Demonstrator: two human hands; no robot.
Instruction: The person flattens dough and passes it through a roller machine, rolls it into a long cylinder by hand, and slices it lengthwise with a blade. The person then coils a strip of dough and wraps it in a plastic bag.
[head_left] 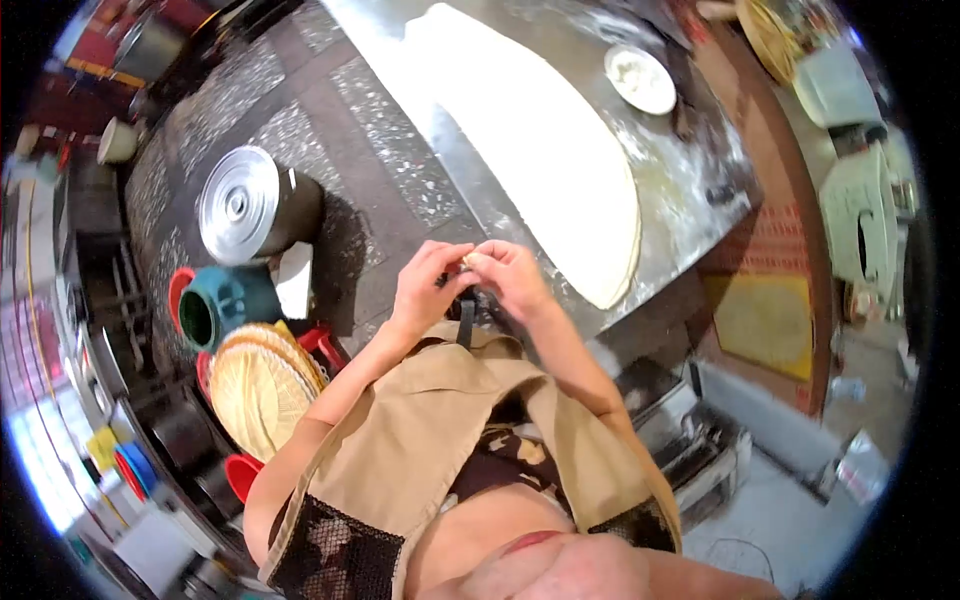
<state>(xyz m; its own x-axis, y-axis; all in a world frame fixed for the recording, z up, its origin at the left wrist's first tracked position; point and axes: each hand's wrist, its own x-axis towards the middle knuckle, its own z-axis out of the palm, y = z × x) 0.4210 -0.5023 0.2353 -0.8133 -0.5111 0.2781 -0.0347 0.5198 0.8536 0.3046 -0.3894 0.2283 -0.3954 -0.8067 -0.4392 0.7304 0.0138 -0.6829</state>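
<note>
My left hand and my right hand meet in front of my chest, fingertips pinched close together. A tiny pale bit shows between the fingers, too small to name. Below them a dark strap hangs at the front of my beige vest. Just beyond my right hand lies a large, flat white sheet of dough, rounded at its near end. It rests on a metal worktop streaked with flour. Neither hand touches the dough.
A white bowl of flour stands at the worktop's far right. On the left are a lidded metal pot, a teal jar and a round woven basket. A pale green container sits at far right.
</note>
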